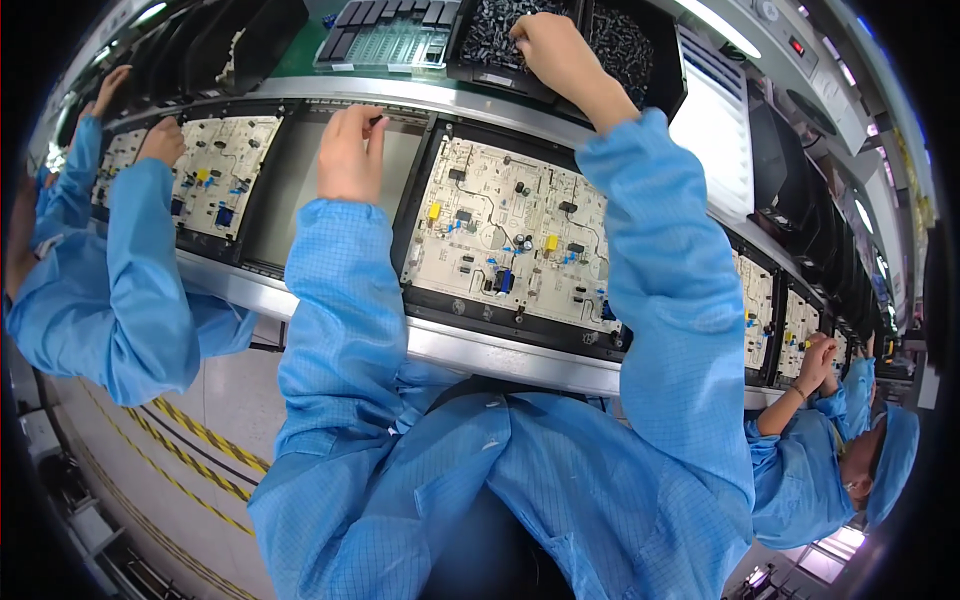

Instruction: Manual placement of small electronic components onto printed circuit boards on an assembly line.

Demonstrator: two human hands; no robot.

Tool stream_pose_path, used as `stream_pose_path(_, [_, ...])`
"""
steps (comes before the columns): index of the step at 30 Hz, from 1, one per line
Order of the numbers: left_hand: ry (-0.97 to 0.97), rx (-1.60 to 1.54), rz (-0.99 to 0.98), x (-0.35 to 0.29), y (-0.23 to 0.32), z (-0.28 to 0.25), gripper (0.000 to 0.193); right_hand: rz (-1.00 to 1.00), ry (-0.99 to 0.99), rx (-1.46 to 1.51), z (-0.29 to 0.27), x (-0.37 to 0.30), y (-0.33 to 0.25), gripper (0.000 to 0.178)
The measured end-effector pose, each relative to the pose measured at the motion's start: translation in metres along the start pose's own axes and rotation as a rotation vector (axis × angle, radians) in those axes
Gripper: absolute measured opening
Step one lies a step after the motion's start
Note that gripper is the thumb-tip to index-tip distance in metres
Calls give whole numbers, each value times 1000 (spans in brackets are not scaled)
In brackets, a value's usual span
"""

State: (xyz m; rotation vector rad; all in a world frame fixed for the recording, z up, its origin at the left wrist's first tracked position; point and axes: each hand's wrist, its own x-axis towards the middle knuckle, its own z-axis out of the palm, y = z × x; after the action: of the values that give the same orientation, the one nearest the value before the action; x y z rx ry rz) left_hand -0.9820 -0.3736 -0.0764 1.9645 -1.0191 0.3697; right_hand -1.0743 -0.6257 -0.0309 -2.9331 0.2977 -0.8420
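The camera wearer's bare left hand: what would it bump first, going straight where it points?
The bare left hand would probably meet the long silver metal rail first. Depth is unclear, so it might pass over toward the clear plastic tray.

At 9 o'clock a co-worker in a blue smock (140, 300) stands at the line, with dark bins (180, 60) above, just past 10 o'clock, and at 8 o'clock yellow-and-black striped tape (210, 432) running across a pale floor (225, 390). Between 1 and 2 o'clock a bright tube light (720, 28) slants near a grey unit with a small red display (797, 46), while a glowing white panel (712, 150) sits at 2 o'clock beside a row of black bins (780, 160). At 4 o'clock another co-worker (800, 475) wears a blue smock and a blue cap (897, 465)
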Motion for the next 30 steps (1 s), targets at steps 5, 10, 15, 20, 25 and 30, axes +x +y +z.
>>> stream_pose_path(5, [48, -28, 30, -4, -2, -4, 15, 11, 55, 189, -79, -80, -58, 12])
stream_pose_path(10, [-14, -72, -5, -4, 4, -1, 11, 354, -126, 232, -121, -180, -95, 15])
stream_pose_path(15, [2, -83, 43, -5, 6, -1, 14, 451, -249, 202, -127, -236, -121, 15])
stream_pose_path(20, [-56, -206, 9, -11, 12, 6, 12, 380, -260, 207, -123, -253, -124, 20])
stream_pose_path(25, [-104, -248, 5, -14, 17, 8, 13, 330, -312, 97, -121, -250, -123, 21])
stream_pose_path(30, [-105, -230, 11, -14, 19, 9, 13, 332, -340, 95, -113, -257, -119, 20])
